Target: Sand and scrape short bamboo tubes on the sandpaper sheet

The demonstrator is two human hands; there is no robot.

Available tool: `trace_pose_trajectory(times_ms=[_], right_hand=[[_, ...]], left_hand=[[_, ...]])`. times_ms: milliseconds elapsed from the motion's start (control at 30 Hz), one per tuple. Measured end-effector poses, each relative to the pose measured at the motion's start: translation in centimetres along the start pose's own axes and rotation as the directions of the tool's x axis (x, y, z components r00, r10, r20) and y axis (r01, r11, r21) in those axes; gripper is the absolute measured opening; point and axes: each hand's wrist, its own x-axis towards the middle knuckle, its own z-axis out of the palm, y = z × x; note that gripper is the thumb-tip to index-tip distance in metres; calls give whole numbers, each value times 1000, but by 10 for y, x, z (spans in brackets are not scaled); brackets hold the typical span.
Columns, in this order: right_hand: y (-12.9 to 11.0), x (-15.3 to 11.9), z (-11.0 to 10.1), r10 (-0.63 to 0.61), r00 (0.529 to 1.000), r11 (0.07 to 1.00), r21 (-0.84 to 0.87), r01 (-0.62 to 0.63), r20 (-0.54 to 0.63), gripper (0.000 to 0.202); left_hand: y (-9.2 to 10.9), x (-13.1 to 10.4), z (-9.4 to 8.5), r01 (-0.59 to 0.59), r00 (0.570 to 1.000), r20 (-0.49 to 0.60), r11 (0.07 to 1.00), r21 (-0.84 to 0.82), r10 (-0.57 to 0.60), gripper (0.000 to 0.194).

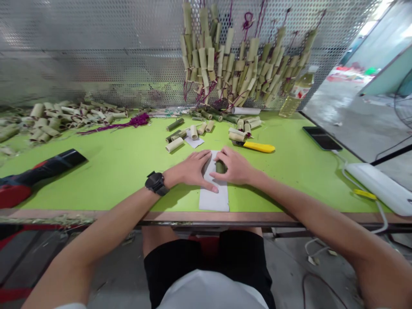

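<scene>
So a white sheet (214, 201) is lying near the front edge of the green tabletop (128, 180), and the left hand (195, 169) is pressing on it, fingers pretty much spread and not gripping anything. Right hand (234, 166) is curling its fingers and thumb around a dark green bamboo piece (221, 166), which is sitting over that sheet. Just beyond, a yellow utility knife (259, 147) is lying off to the right, loose bamboo tubes (174, 145) are scattering around, and strung bamboo sections (246, 79) are hanging on the perforated metal panel (128, 56).
</scene>
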Motion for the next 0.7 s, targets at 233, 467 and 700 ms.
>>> trace_pose_trajectory(times_ms=[233, 467, 700], right_hand=[[10, 11, -3, 60, 998, 996, -57, -61, -21, 49], [-2, -1, 0, -37, 999, 999, -2, 37, 27, 51], [11, 16, -6, 75, 997, 995, -58, -75, -10, 52]], left_hand=[[-1, -1, -2, 16, 1000, 12, 1000, 12, -17, 167], [-2, -1, 0, -3, 1000, 5, 1000, -12, 3, 163], [-4, 0, 1, -5, 1000, -13, 1000, 18, 5, 161]])
